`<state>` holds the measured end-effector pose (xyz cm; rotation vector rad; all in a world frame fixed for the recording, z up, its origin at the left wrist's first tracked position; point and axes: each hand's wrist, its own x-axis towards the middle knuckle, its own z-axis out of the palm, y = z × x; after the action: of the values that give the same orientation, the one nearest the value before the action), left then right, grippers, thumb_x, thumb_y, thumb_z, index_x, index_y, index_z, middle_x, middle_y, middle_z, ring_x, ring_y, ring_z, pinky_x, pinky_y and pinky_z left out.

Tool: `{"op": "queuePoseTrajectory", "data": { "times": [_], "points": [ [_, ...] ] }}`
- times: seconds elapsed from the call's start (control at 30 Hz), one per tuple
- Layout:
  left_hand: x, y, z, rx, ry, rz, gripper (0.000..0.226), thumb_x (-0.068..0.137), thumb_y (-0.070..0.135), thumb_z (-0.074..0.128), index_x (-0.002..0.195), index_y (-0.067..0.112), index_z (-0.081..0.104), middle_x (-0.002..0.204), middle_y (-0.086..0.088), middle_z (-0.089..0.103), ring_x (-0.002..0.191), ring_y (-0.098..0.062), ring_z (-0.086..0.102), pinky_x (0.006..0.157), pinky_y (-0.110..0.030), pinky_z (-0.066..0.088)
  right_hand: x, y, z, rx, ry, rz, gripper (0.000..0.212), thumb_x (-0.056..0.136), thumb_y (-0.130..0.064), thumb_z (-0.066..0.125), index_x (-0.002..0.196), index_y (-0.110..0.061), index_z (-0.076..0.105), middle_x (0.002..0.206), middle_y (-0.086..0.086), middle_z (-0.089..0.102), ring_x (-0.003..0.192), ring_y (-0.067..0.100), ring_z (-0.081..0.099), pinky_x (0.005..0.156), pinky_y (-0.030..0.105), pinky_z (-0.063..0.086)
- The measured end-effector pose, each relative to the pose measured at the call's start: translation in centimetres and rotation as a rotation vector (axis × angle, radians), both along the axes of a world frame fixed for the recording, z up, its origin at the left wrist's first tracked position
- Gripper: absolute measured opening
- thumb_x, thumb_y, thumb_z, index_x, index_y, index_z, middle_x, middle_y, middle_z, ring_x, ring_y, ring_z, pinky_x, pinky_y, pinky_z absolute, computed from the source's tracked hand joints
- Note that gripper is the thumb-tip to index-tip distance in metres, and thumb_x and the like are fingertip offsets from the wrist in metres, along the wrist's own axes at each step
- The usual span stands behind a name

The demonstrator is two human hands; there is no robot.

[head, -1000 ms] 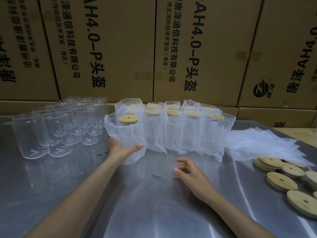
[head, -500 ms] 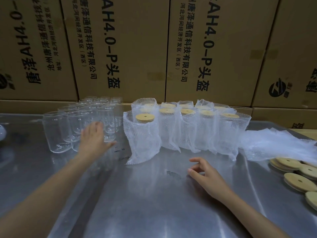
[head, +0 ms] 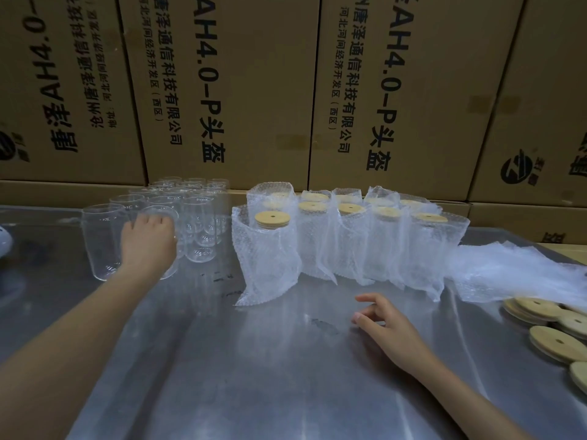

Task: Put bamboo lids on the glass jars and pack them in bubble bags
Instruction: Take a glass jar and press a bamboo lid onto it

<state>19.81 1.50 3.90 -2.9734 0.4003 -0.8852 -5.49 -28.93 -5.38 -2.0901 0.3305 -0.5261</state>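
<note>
Several empty glass jars (head: 197,217) stand in a cluster at the back left of the steel table. My left hand (head: 149,246) wraps round the front jar (head: 170,217) of that cluster; another jar (head: 100,242) stands just left of it. Several lidded jars in bubble bags (head: 270,249) stand in two rows at the middle, the nearest with a bamboo lid (head: 272,219) showing. My right hand (head: 386,325) hovers low over the table in front of them, fingers loosely curled, holding nothing. Loose bamboo lids (head: 552,338) lie at the right.
A pile of flat bubble bags (head: 514,271) lies at the right behind the lids. Stacked cardboard cartons (head: 222,90) form a wall along the table's back edge. A white object (head: 4,242) pokes in at the far left.
My left hand let go of the nearest bagged jar, moved left and took hold of an empty jar. The view shifted left. My right hand stayed roughly in place.
</note>
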Motion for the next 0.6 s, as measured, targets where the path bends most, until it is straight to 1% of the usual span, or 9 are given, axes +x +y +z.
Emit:
{"op": "queuePoseTrajectory", "data": {
  "times": [0.1,0.2,0.27,0.3,0.37,0.43,0.47,0.53,0.6],
  "points": [
    [-1.3,0.8,-1.2,0.023,-0.041,-0.035,0.022,0.093,0.017,0.056,0.107,0.004,0.066,0.109,-0.016,0.065,0.104,-0.037,0.059,0.087,-0.043,0.038,0.0,0.0,0.0,-0.009,0.003,0.005,0.021,0.093,-0.019,0.061,0.108,-0.032,0.054,0.086,-0.008,0.069,0.074,-0.007,0.064,0.067,0.002,0.04],
    [-3.7,1.2,-1.9,0.057,-0.066,-0.134,0.006,0.08,0.006,0.069,0.084,0.001,0.068,0.082,-0.016,0.065,0.074,-0.039,0.065,0.071,-0.043,0.043,0.0,0.2,0.0,-0.044,0.019,0.013,0.021,0.093,-0.02,0.061,0.108,-0.032,0.054,0.084,-0.008,0.069,0.075,-0.006,0.063,0.069,0.004,0.041],
    [-5.8,1.2,-2.1,0.021,-0.162,-0.238,0.015,0.063,-0.005,0.079,0.066,-0.001,0.065,0.063,-0.017,0.06,0.054,-0.038,0.062,0.06,-0.042,0.046,-0.1,0.2,0.0,-0.072,0.025,0.012,0.022,0.092,-0.02,0.062,0.108,-0.034,0.054,0.083,-0.008,0.068,0.077,-0.002,0.063,0.071,0.008,0.043],
    [-7.0,1.1,-2.2,-0.014,-0.222,-0.288,0.018,0.058,-0.005,0.08,0.062,0.0,0.063,0.059,-0.016,0.059,0.049,-0.037,0.061,0.057,-0.041,0.046,-0.2,0.3,0.0,-0.091,0.026,0.011,0.022,0.092,-0.021,0.062,0.107,-0.035,0.054,0.083,-0.009,0.068,0.078,0.0,0.063,0.072,0.01,0.043],
    [-9.8,0.6,-2.0,-0.058,-0.326,-0.393,0.01,0.069,0.006,0.071,0.062,0.005,0.063,0.059,-0.012,0.059,0.049,-0.033,0.061,0.058,-0.039,0.046,-0.4,0.5,0.1,-0.126,0.017,0.01,0.024,0.091,-0.023,0.064,0.104,-0.039,0.053,0.082,-0.011,0.068,0.078,0.004,0.063,0.073,0.015,0.045],
    [-12.7,-0.2,-1.9,-0.077,-0.38,-0.491,0.022,0.078,0.022,0.047,0.066,0.011,0.063,0.062,-0.006,0.059,0.054,-0.03,0.061,0.062,-0.039,0.045,-0.6,0.9,0.2,-0.158,-0.004,0.02,0.024,0.089,-0.026,0.065,0.103,-0.041,0.053,0.084,-0.017,0.067,0.079,0.007,0.063,0.075,0.022,0.049],
    [-14.2,-0.6,-1.8,-0.086,-0.381,-0.544,0.025,0.079,0.026,0.043,0.068,0.014,0.062,0.064,-0.004,0.059,0.057,-0.029,0.061,0.065,-0.038,0.044,-0.8,1.2,0.4,-0.185,-0.016,0.033,0.024,0.088,-0.03,0.067,0.104,-0.042,0.053,0.086,-0.021,0.066,0.081,0.004,0.062,0.076,0.024,0.049],
    [-16.9,-1.6,-1.8,-0.109,-0.367,-0.676,0.022,0.08,0.028,0.045,0.07,0.017,0.061,0.068,0.001,0.058,0.061,-0.027,0.059,0.069,-0.037,0.038,-1.4,2.0,0.6,-0.257,-0.038,0.072,0.032,0.081,-0.045,0.069,0.107,-0.044,0.05,0.09,-0.025,0.063,0.092,-0.001,0.059,0.077,0.021,0.048],
    [-19.2,-2.8,-1.7,-0.14,-0.32,-0.795,0.02,0.083,0.03,0.048,0.072,0.018,0.06,0.069,0.004,0.057,0.062,-0.024,0.056,0.069,-0.035,0.037,-2.0,2.9,0.7,-0.312,-0.043,0.127,0.052,0.07,-0.064,0.067,0.114,-0.048,0.044,0.102,-0.03,0.057,0.101,-0.004,0.055,0.082,0.019,0.048]
  ]
}}
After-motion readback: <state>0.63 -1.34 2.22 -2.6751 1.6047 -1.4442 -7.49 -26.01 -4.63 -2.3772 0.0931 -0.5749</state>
